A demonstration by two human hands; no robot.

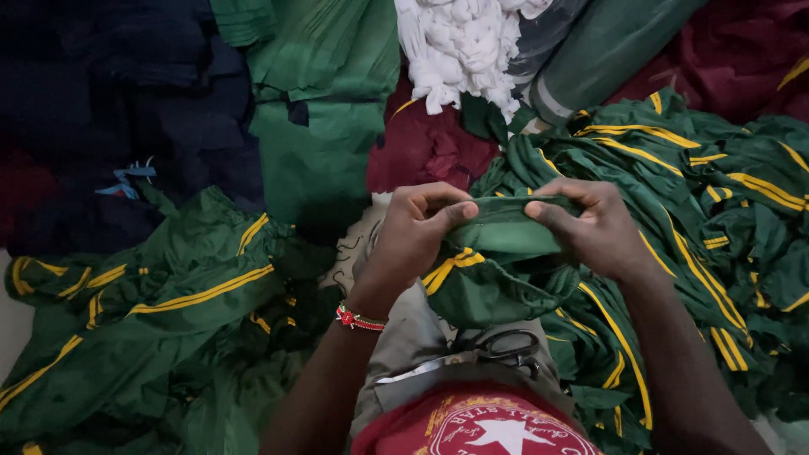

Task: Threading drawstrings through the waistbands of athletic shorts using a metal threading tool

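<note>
My left hand (417, 229) and my right hand (590, 227) pinch the top edge of a dark green garment piece with yellow stripes (497, 253), held between them above my lap. Both thumbs press on the folded edge. A red beaded bracelet (361, 319) circles my left wrist. A pair of scissors with black handles (480, 354) lies on my lap just below the cloth, touched by neither hand.
Heaps of green cloth with yellow stripes lie at left (152, 320) and right (716, 211). Plain green fabric (320, 109), maroon cloth (425, 147), a white bundle (459, 46), a green roll (607, 50) and dark navy fabric (118, 109) lie beyond.
</note>
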